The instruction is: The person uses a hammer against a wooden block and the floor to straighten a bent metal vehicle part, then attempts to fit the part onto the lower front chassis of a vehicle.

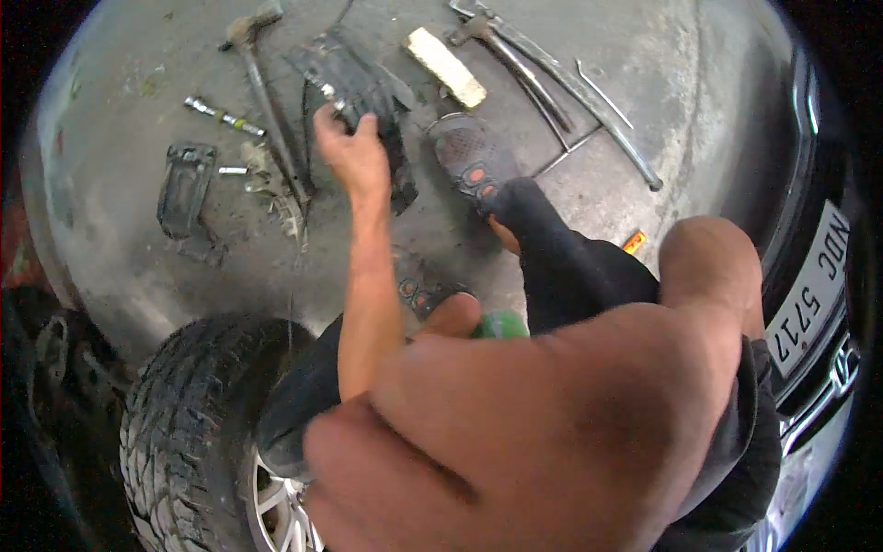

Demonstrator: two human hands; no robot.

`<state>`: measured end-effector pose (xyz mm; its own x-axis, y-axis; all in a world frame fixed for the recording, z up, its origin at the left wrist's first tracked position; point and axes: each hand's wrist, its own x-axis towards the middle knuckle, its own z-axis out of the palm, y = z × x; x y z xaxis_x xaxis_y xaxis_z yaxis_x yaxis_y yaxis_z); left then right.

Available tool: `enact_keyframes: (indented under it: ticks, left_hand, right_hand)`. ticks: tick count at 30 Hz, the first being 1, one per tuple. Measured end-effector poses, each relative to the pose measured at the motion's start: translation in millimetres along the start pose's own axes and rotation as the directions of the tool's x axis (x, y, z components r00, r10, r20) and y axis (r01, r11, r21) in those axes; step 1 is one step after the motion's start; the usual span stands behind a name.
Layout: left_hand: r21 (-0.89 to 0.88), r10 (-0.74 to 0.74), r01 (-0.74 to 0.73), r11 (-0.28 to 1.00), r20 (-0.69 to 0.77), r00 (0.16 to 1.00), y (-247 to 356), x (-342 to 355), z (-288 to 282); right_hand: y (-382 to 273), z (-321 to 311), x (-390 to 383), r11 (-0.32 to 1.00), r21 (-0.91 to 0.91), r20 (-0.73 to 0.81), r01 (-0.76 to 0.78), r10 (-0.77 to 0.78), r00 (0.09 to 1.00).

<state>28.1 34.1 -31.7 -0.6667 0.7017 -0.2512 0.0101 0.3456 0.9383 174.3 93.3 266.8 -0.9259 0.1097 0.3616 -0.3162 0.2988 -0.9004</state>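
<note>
My right arm (552,405) is a blur across the lower middle, too close for me to make out its fingers, and it hides part of a green thing (502,324). I can't tell how firmly my left hand (354,152) grips the dark part (354,69), upper middle. The tyre (175,432), lower left, and the black bumper (789,235), far right, run out of frame.

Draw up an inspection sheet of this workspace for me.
Surface: grey floor, darkly marked in places.
Items at hand: black bulky item, kind unclear.
Clutter: hammer, extension bar, pale block, long metal bar.
Hands: left hand at the black item, grip unclear; right hand blurred near the camera, grip unclear.
Cables: thin dark strand, possibly a cable.
Surroundings: tyre lower left; vehicle right.
</note>
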Motion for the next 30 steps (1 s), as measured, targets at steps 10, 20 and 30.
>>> enact_keyframes:
  ticks: [10, 20, 30]
  left_hand:
    - [-0.223, -0.082, 0.098, 0.970, 0.082, 0.993, -7.5, -4.8, 5.1]
    - [0.224, 0.100, -0.104, 0.969, 0.031, 0.994, 0.3, 18.3, 37.8]
    - [0.209, 0.089, -0.084, 0.974, -0.015, 0.996, 3.6, 14.2, 51.9]
  right_hand:
    - [229.3, -27.8, -148.6, 0.322, -0.535, -0.511, -0.781, 0.612, 0.603]
    - [268.9, 17.6, -172.2, 0.263, -0.550, -0.610, -0.792, 0.522, 0.597]
    - [258.6, 30.6, -151.2, 0.380, -0.593, -0.563, -0.710, 0.434, 0.703]
